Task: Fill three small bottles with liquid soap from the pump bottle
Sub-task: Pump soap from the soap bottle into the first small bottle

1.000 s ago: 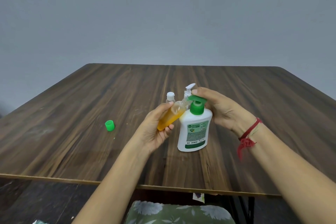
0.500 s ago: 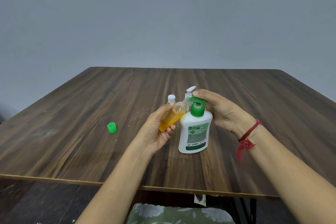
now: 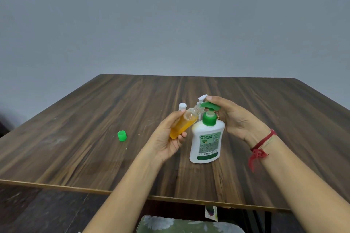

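Note:
A white pump bottle (image 3: 207,142) with a green pump head (image 3: 210,105) stands on the wooden table (image 3: 75,138). My left hand (image 3: 166,138) grips a small clear bottle (image 3: 182,126), mostly full of orange soap and tilted, with its open mouth right under the pump nozzle. My right hand (image 3: 238,119) lies over the pump head from the right, fingers resting on top. Two more small bottles stand just behind: one with a white cap (image 3: 182,106), one with a white flip top (image 3: 202,98), both mostly hidden.
A loose green cap (image 3: 121,135) lies on the table left of my hands. The table's front edge (image 3: 56,185) runs close to me. A floral cushion (image 3: 189,225) shows below it. A grey wall stands behind the table.
The green pump head has risen and more of its stem shows. Both hands keep their places, and the small bottle stays at the nozzle.

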Motion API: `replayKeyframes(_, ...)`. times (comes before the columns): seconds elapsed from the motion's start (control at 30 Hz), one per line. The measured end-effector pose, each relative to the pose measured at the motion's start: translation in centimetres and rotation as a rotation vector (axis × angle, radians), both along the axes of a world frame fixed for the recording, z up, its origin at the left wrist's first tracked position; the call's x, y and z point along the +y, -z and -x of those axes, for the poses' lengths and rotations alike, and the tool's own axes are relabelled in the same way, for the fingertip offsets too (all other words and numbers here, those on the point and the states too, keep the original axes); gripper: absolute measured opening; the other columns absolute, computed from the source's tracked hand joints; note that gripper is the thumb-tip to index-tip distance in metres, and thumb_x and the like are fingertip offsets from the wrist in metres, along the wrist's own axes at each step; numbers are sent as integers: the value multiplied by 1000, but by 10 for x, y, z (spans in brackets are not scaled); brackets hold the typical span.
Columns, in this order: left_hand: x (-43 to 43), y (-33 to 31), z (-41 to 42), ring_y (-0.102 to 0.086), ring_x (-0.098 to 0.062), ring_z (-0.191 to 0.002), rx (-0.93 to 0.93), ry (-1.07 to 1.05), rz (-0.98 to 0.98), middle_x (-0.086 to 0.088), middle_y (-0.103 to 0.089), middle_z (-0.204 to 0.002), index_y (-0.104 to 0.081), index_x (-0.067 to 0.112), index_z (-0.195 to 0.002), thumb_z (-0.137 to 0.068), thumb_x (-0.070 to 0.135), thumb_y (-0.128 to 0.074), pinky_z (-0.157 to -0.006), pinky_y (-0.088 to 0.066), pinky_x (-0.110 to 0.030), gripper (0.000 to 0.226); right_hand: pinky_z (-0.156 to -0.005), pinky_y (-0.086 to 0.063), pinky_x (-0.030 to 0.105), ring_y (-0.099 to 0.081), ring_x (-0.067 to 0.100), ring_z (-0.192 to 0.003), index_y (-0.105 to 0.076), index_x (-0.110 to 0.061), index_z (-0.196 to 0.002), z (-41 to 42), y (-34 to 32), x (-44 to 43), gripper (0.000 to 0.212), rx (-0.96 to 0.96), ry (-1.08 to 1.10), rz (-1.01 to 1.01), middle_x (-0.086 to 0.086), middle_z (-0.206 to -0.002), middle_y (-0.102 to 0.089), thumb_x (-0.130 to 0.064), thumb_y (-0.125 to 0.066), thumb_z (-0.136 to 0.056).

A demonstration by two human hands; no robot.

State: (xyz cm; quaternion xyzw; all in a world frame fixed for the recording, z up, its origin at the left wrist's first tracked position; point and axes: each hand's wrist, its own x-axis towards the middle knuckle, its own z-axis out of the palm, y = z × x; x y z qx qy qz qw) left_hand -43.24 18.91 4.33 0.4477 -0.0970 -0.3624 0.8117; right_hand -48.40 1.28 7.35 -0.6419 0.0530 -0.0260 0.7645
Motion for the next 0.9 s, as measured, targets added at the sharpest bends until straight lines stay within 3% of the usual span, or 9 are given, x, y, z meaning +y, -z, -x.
replayKeyframes(0.17, 2, 2, -1, -50, -7, -35, 19, 7, 18, -8, -58, -92, -65, 13, -91, -67, 29, -73, -31, -40, -12, 31, -84, -45, 32, -58, 17, -85, -59, -14, -109, 1, -2, 1, 56, -12, 3, 18, 6, -96, -62, -40, -75, -62)
replayKeyframes(0.33, 6, 2, 2, -50, -8, -35, 31, -3, 30, -6, -61, -85, -66, 12, -87, -66, 28, -73, -31, -40, -12, 26, -65, -44, 21, -58, 6, -63, -56, -13, -110, 2, -4, 1, 47, -40, 4, 69, -1, -80, -60, -33, -72, -72)
replayKeyframes(0.5, 13, 3, 1, -51, -8, -35, 58, 4, 61, -5, -62, -77, -67, 11, -87, -69, 28, -72, -31, -41, -13, 25, -79, -47, 29, -61, 14, -77, -64, -14, -103, 2, -1, 1, 68, -22, 4, 19, 3, -88, -65, -48, -86, -48)
replayKeyframes(0.63, 18, 6, 0, -52, -7, -36, 64, 9, 102, -5, -61, -75, -63, 12, -93, -72, 29, -69, -32, -41, -12, 28, -57, -46, 18, -57, 4, -54, -62, -13, -86, 6, -7, 4, 30, -42, 12, -3, -2, -72, -61, -38, -67, -71)
replayKeyframes(0.7, 22, 7, 0, -52, -7, -37, 68, 7, 144, -5, -63, -76, -63, 13, -91, -73, 28, -72, -33, -41, -12, 25, -53, -47, 16, -58, 4, -52, -61, -14, -81, 9, -9, 3, 29, -47, 32, -3, -3, -69, -64, -40, -65, -70)
replayKeyframes(0.8, 33, 11, -1, -52, -7, -38, 57, -12, 251, -3, -64, -78, -66, 14, -90, -59, 27, -88, -34, -42, -12, 41, -65, -53, 25, -64, 7, -69, -67, -22, -80, 12, -13, -1, 60, -42, 87, 0, -7, -81, -69, -63, -82, -40)
replayKeyframes(0.9, 48, 13, -6, -52, -7, -40, 30, -53, 332, -3, -59, -82, -64, 13, -91, -41, 30, -96, -35, -42, -12, 62, -81, -39, 36, -57, 9, -82, -71, -30, -74, 13, -17, -13, 68, -43, 191, 2, -12, -83, -66, -77, -76, -26)
